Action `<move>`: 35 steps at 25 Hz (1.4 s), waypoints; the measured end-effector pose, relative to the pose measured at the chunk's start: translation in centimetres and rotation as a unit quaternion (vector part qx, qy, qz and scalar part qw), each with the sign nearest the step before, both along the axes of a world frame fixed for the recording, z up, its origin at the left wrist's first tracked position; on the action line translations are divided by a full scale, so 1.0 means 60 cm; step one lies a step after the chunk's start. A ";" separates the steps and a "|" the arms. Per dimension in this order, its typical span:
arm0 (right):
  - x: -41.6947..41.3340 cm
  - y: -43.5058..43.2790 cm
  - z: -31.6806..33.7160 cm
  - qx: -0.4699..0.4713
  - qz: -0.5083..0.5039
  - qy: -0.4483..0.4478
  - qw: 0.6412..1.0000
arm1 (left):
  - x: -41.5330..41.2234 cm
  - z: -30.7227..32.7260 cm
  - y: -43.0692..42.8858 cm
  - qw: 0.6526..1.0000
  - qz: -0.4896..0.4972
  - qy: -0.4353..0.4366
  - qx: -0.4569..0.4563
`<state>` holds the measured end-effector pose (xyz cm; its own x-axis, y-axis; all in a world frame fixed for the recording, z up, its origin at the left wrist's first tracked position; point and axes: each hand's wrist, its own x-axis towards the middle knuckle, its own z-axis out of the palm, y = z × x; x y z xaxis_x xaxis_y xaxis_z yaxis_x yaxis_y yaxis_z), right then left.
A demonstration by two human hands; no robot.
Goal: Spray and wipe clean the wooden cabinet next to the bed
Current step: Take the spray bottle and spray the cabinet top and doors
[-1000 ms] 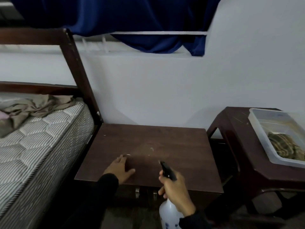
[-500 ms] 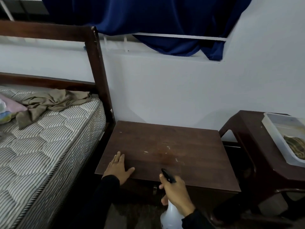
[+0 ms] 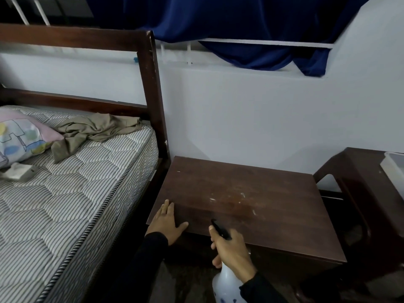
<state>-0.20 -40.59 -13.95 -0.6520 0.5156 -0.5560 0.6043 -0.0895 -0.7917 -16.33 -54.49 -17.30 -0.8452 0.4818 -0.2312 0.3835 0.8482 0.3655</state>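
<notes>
Our left hand lies flat and empty on the cabinet beside the bed; our right hand grips the spray bottle by its neck. Likely light, smooth plastic.

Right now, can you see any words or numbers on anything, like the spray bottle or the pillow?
No words or numbers can be read anywhere.
Spray bottle in the right hand: only blue dots, no letters visible.
Pillow: coloured shapes, no text.
Wooden cabinet: pale specks only, no label.
</notes>
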 end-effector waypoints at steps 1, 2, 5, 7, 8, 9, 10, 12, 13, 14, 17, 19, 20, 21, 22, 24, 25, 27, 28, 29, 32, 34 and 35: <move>0.005 0.003 0.002 -0.001 0.003 0.004 1.000 | 0.003 0.000 0.006 1.000 -0.006 0.004 0.004; 0.009 0.010 0.001 0.014 -0.003 0.010 1.000 | 0.008 0.000 0.015 1.000 -0.017 0.007 0.005; 0.026 0.035 0.013 0.043 -0.078 0.032 0.996 | 0.030 0.001 0.058 0.998 -0.064 0.026 -0.003; 0.043 0.054 0.014 0.064 -0.117 0.041 0.990 | 0.046 0.005 0.094 0.996 -0.087 0.030 -0.007; 0.053 0.063 0.014 0.076 -0.131 0.046 0.987 | 0.054 0.008 0.113 0.995 -0.094 0.027 -0.009; 0.060 0.067 0.014 0.101 -0.136 0.041 0.985 | 0.061 0.010 0.128 0.995 -0.096 0.023 -0.014; 0.067 0.073 0.007 0.144 -0.130 0.024 0.981 | 0.066 0.011 0.140 0.995 -0.093 0.019 -0.023; 0.081 0.081 0.001 0.207 -0.123 -0.029 0.970 | 0.073 0.011 0.153 0.997 -0.067 0.015 -0.046; 0.088 0.082 0.006 0.207 -0.139 -0.046 0.967 | 0.075 0.010 0.156 0.997 -0.053 0.015 -0.055; 0.095 0.086 -0.004 0.204 -0.145 -0.047 0.967 | 0.074 0.010 0.156 0.997 -0.043 0.016 -0.062; 0.114 0.091 -0.005 0.125 -0.188 -0.023 0.974 | 0.079 0.010 0.162 0.996 -0.058 0.022 -0.064; 0.130 0.101 -0.008 0.114 -0.203 0.004 0.973 | 0.093 0.011 0.177 0.994 -0.088 0.027 -0.061; 0.138 0.109 -0.005 0.118 -0.213 0.016 0.970 | 0.105 0.012 0.190 0.992 -0.110 0.029 -0.062; 0.145 0.115 0.001 0.118 -0.226 0.024 0.967 | 0.118 0.012 0.204 0.988 -0.134 0.032 -0.064; 0.153 0.125 -0.001 0.116 -0.236 0.031 0.964 | 0.132 0.014 0.223 0.984 -0.163 0.032 -0.066; 0.166 0.145 0.003 0.109 -0.257 0.037 0.959 | 0.158 0.016 0.263 0.972 -0.220 0.031 -0.069; 0.174 0.155 0.004 0.115 -0.267 0.042 0.956 | 0.170 0.018 0.285 0.965 -0.252 0.031 -0.072; 0.185 0.171 0.000 0.163 -0.277 0.035 0.946 | 0.190 0.022 0.322 0.950 -0.301 0.033 -0.077; 0.195 0.179 0.000 0.192 -0.283 0.019 0.940 | 0.201 0.024 0.340 0.945 -0.315 0.036 -0.077; 0.203 0.184 0.002 0.212 -0.290 0.002 0.933 | 0.210 0.025 0.353 0.944 -0.318 0.042 -0.075; 0.223 0.203 -0.001 0.215 -0.314 -0.012 0.925 | 0.226 0.029 0.379 0.949 -0.297 0.059 -0.080; 0.232 0.211 -0.010 0.156 -0.321 0.019 0.934 | 0.228 0.026 0.381 0.954 -0.279 0.062 -0.089; 0.235 0.213 -0.013 0.123 -0.322 0.041 0.938 | 0.227 0.025 0.379 0.957 -0.269 0.060 -0.091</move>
<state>13.92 -27.83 -14.71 -0.1966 0.9231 -0.3307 0.4234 -0.2242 -0.8777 -2.69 -31.75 -15.83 -0.5117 0.8159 -0.2692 0.8129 0.5612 0.1558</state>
